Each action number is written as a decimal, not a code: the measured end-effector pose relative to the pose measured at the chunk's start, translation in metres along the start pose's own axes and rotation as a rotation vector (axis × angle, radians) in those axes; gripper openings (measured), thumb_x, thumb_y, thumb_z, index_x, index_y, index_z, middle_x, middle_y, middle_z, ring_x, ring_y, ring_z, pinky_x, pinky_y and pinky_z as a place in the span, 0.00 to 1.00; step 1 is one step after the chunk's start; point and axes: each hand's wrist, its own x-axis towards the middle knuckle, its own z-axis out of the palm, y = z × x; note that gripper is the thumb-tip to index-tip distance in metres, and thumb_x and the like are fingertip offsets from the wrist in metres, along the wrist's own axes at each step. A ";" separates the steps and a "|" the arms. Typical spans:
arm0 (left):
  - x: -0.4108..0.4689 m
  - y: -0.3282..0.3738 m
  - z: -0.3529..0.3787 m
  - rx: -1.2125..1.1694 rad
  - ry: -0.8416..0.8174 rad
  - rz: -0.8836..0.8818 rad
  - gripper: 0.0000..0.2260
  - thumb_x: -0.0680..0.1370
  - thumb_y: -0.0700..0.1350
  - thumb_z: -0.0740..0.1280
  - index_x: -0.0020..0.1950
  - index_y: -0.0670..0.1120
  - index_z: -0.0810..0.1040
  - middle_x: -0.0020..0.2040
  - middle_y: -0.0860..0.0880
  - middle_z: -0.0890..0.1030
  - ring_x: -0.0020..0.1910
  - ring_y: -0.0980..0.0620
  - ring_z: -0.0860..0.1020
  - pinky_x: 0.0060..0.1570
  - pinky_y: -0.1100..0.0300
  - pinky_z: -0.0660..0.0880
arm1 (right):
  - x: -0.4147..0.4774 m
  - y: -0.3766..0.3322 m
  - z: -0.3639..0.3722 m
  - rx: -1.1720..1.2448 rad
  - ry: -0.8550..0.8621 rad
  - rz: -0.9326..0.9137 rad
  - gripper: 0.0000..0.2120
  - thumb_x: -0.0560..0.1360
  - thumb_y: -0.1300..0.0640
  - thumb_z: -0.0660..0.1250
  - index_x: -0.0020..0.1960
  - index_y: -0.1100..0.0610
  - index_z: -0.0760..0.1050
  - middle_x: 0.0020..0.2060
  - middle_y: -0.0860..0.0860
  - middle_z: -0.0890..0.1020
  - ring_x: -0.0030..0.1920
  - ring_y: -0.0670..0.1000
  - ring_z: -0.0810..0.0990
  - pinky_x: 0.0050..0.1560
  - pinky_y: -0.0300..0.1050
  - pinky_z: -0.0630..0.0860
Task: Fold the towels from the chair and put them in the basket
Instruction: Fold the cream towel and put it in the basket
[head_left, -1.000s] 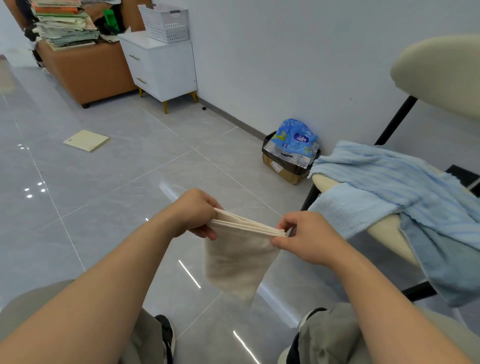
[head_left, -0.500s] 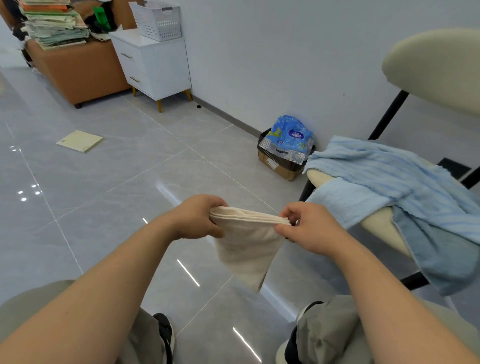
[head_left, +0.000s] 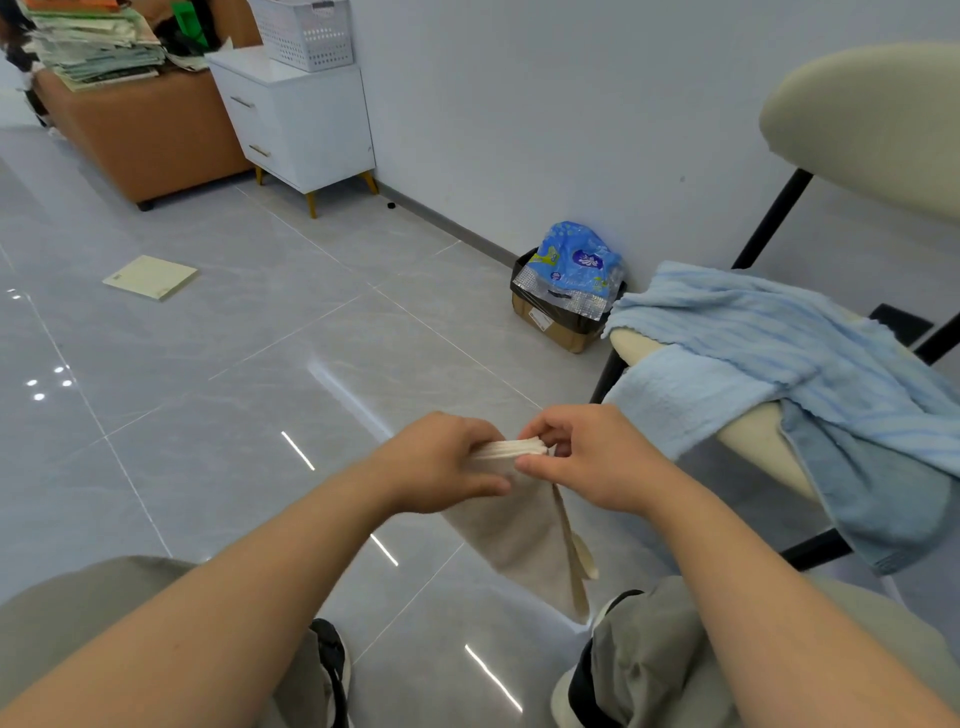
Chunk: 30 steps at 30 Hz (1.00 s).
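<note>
Brought the left hand (head_left: 441, 465) and the right hand (head_left: 602, 460) much closer together than before. Gripped the top edge of the folded cream cloth towel (head_left: 519, 530) in the curled left fingers and pinched it with the right. Let the rest hang down below both hands. Left the soft blue towels (head_left: 769, 338) draped on the cream padded chair (head_left: 872, 119), near the right hand.

Two hands, left hand (head_left: 436, 467) and right hand (head_left: 597, 460), pinch one cream towel (head_left: 519, 530). Right of that grip, one chair (head_left: 857, 119) carries three more: striped towel (head_left: 753, 322), pale blue towel (head_left: 675, 400), darker blue towel (head_left: 872, 493). Far beyond the grip: one white basket (head_left: 306, 31).
</note>
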 end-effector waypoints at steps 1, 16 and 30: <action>0.001 0.007 0.003 0.000 0.028 0.024 0.10 0.76 0.56 0.71 0.51 0.51 0.80 0.39 0.54 0.79 0.40 0.53 0.76 0.37 0.59 0.69 | 0.001 0.000 0.001 0.003 0.004 -0.003 0.08 0.70 0.46 0.77 0.47 0.43 0.82 0.41 0.42 0.85 0.38 0.42 0.82 0.48 0.47 0.81; -0.003 0.014 -0.001 -0.181 0.190 0.105 0.09 0.77 0.51 0.72 0.54 0.51 0.78 0.46 0.57 0.81 0.45 0.60 0.77 0.41 0.70 0.69 | 0.005 0.002 0.020 -0.176 -0.130 0.033 0.15 0.77 0.42 0.67 0.41 0.53 0.75 0.37 0.50 0.80 0.41 0.51 0.78 0.45 0.56 0.76; -0.009 -0.034 -0.060 0.003 0.421 -0.048 0.05 0.77 0.45 0.68 0.49 0.56 0.79 0.44 0.55 0.82 0.45 0.53 0.78 0.46 0.56 0.74 | 0.003 0.020 0.019 -0.378 -0.246 0.181 0.08 0.74 0.53 0.68 0.47 0.52 0.70 0.42 0.47 0.77 0.47 0.55 0.78 0.50 0.52 0.77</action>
